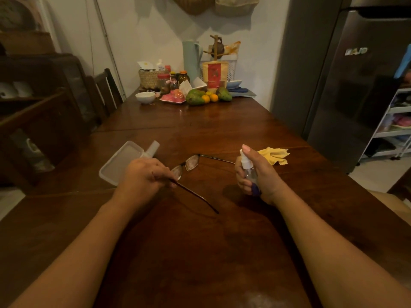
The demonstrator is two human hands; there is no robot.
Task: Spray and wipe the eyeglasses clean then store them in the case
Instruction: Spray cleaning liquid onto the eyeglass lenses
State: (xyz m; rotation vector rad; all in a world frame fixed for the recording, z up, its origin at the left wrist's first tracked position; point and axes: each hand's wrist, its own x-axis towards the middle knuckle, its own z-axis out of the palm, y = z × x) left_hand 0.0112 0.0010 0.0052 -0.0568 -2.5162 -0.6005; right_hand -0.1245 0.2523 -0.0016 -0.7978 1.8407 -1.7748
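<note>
Dark wood table (200,252), dim kitchen. L hand (145,176): fingers curled, pinching one temple of the eyeglasses (188,164) near the hinge. Frame is open, lenses btwn the two hands. R hand (255,174) is wrapped round a small clear spray bottle (247,166), held upright w/ index tip on the white nozzle. Beyond L hand, a clear plastic case (120,163) lies flat. Beyond R hand, a crumpled yellow cloth (275,155). Far end: fruit (200,96), white bowl (145,97), jars. Fridge (355,85) at right.
</note>
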